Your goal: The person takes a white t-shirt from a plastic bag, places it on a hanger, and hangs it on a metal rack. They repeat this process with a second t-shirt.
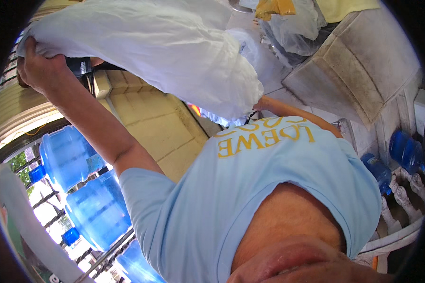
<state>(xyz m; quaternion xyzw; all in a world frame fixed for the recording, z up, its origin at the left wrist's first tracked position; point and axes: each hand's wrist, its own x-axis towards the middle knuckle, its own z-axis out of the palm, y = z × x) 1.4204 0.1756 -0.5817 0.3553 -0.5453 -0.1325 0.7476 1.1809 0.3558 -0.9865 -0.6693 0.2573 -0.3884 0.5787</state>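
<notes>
A large white cloth (165, 52) stretches across the upper part of the view, wrinkled and hanging in folds. At its far left end, my left hand (41, 70) is raised and closed on the edge, fingers curled over the fabric. My right hand (263, 103) is at the cloth's lower right end, pinching the gathered edge; most of its fingers are hidden by the fabric. Between the two hands the cloth is spread out above my light blue T-shirt (269, 160). Part of a dark object (78, 66) shows just behind my left hand.
Large blue water jugs (99, 207) lie in a rack on the left, by a barred opening. More blue jugs (405, 150) are at the right. A worn pale box-like block (349, 66) stands at the upper right, near clear plastic bags (293, 28) and yellow cloth (347, 8).
</notes>
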